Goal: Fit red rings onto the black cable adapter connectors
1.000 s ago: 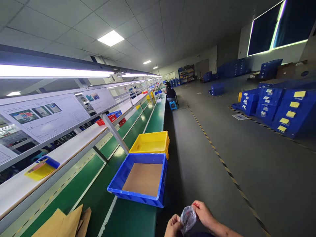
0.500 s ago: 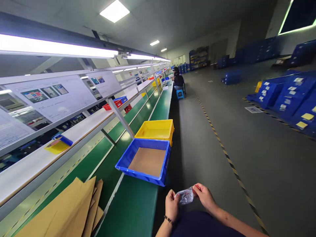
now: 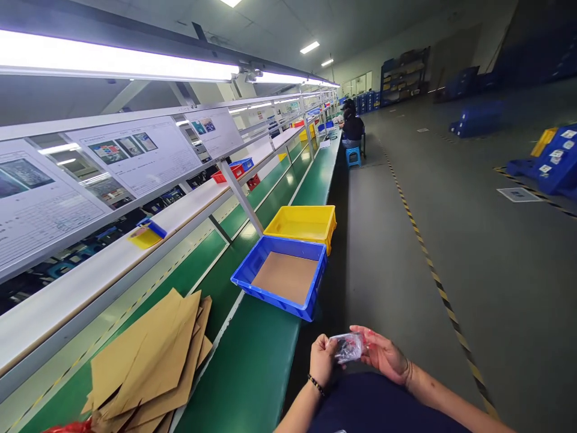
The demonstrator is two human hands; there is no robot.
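Observation:
Low in the head view, my left hand [image 3: 321, 359] and my right hand [image 3: 383, 355] hold a small clear plastic bag [image 3: 347, 347] between them, above my lap in dark blue clothing. The left hand pinches the bag's left edge. Under its right side lies the right hand, fingers partly spread. Something small and dark shows inside the bag; I cannot make out what it is. A dark beaded bracelet sits on my left wrist.
A green workbench [image 3: 252, 373] runs along my left. On it stand a blue bin [image 3: 283, 275] lined with cardboard, a yellow bin [image 3: 303, 224] behind it, and a stack of brown cardboard sheets [image 3: 153, 358]. A person [image 3: 352, 127] sits far down the line. Blue crates [image 3: 556, 162] stand at right.
The view has tilted down and left, bringing more cardboard into sight. My hands with the bag sit slightly further right, and the right hand's fingers have spread under the bag.

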